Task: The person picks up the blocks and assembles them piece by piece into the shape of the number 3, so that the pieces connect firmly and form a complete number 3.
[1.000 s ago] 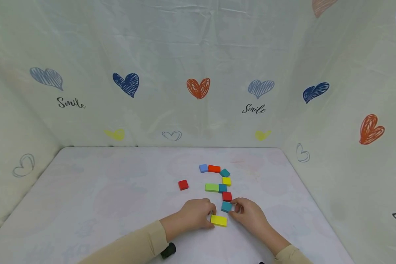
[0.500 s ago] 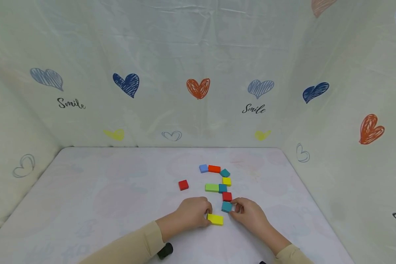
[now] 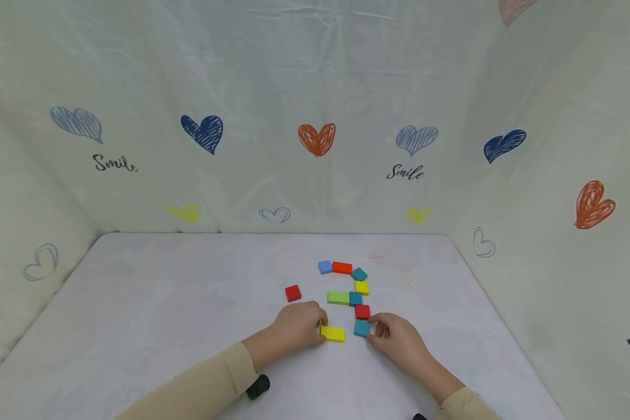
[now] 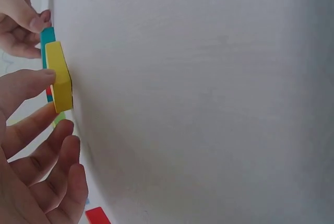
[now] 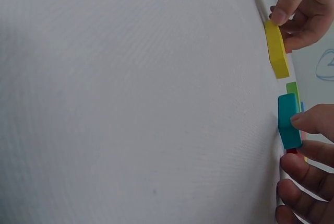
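My left hand (image 3: 297,324) pinches a long yellow block (image 3: 333,334) by its left end, thumb on the near side and a finger on the far side; the left wrist view shows this yellow block (image 4: 60,78) close up. To its right, a gap away, lies a teal block (image 3: 361,328). My right hand (image 3: 401,339) pinches that teal block (image 5: 288,121) at its right edge between thumb and forefinger, the other fingers loosely curled. Just beyond the teal block sits a red block (image 3: 362,312), which looks to be touching it or nearly so.
Further back, a line of blocks continues: a dark teal block (image 3: 355,298), a green block (image 3: 338,298), a small yellow block (image 3: 361,287), a teal pentagon (image 3: 359,274), an orange-red block (image 3: 342,268) and a blue block (image 3: 325,267). A separate red block (image 3: 293,293) lies left on the white table (image 3: 163,303).
My left hand has moved left and then away from me with the long yellow block, which now lies level with the teal block. My right hand has stayed almost still.
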